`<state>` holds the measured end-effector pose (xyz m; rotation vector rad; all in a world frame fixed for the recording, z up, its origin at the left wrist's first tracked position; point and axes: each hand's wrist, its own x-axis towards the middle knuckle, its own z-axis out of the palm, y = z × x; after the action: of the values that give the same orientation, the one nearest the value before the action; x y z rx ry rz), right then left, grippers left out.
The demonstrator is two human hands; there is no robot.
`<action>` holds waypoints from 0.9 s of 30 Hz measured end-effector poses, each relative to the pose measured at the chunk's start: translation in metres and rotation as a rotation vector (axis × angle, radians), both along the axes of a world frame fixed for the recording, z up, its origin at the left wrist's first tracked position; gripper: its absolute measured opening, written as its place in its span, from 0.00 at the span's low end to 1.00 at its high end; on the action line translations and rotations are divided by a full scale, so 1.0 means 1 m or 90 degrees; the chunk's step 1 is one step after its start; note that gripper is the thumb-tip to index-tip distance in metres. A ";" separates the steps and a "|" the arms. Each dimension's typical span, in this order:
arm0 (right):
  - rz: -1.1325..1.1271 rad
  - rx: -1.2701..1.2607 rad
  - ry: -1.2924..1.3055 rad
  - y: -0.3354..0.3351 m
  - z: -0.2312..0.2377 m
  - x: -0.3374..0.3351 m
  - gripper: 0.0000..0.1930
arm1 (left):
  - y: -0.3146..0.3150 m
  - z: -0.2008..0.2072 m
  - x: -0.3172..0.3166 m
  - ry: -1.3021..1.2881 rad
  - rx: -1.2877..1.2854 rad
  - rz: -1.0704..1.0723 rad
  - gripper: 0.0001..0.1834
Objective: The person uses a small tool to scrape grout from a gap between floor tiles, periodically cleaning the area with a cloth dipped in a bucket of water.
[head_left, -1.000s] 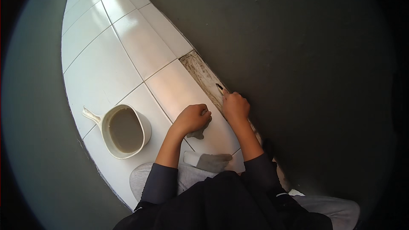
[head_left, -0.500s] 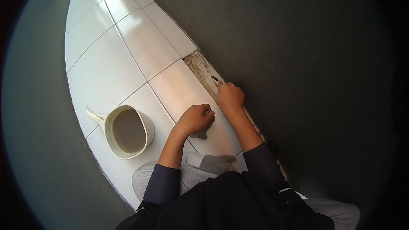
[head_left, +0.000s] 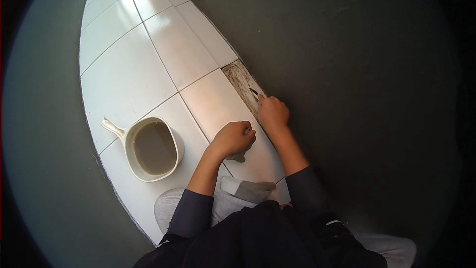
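Note:
My right hand (head_left: pixel 273 113) is closed around a small tool with a dark tip (head_left: pixel 254 92) and a pale handle; its exact kind is hard to make out. Its tip is over a narrow strip without a tile (head_left: pixel 237 77), whose rough, pale bed has brown streaks. Nearer to me, my left hand (head_left: pixel 232 139) is closed on a grey cloth (head_left: pixel 239 156), which hangs out below the fingers over a white tile (head_left: pixel 203 101). Most of the cloth is hidden by the hand.
To the left, a white plastic dipper (head_left: pixel 179 151) with cloudy grey-brown water stands on the tiles, its handle pointing left. My foot in a grey-and-white sock (head_left: pixel 248 189) rests close to my body. Dark grey floor (head_left: pixel 367 109) borders the tiled strip on both sides.
The whole view has shifted slightly, so tiles and dipper appear a little farther right. Both hands keep their grips, and the tool stays at the strip.

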<state>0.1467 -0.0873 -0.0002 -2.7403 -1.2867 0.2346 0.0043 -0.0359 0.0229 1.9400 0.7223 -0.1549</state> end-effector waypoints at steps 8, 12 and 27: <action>0.022 0.026 -0.010 0.028 0.000 0.018 0.17 | 0.002 0.004 0.002 -0.015 -0.001 0.007 0.17; -0.002 -0.006 0.014 -0.008 0.012 -0.008 0.17 | 0.002 0.003 -0.003 -0.013 0.006 0.013 0.17; -0.007 -0.002 0.012 0.007 0.009 -0.003 0.19 | 0.003 0.006 -0.001 0.000 -0.004 0.002 0.17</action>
<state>0.1437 -0.0804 0.0090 -2.7409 -1.2686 0.2607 0.0037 -0.0332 0.0284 1.9329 0.7234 -0.1547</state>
